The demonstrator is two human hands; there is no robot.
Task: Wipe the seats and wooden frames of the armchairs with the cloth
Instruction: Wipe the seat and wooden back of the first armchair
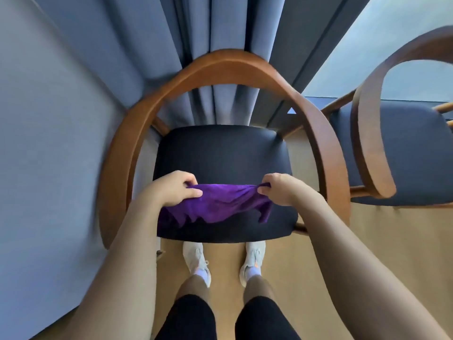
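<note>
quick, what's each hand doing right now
Left hand: gripping the left end of the cloth.
Right hand: pinching its right end.

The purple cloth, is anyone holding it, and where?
Yes. The left hand and right hand each pinch an upper corner of the purple cloth, stretched between them.

Standing at the front edge of the near armchair's black seat (pixel 220 153). My left hand (pixel 171 190) and right hand (pixel 282 190) each pinch one end of the purple cloth (pixel 215 204), which is stretched between them. Its lower edge seems to rest on the seat, though I cannot be sure of contact. The curved wooden frame (pixel 220 62) rings the seat. A second armchair (pixel 404 153) stands to the right, with a grey curtain (pixel 220 25) behind. My white shoes (pixel 196 261) are on the floor (pixel 306 278).
</note>
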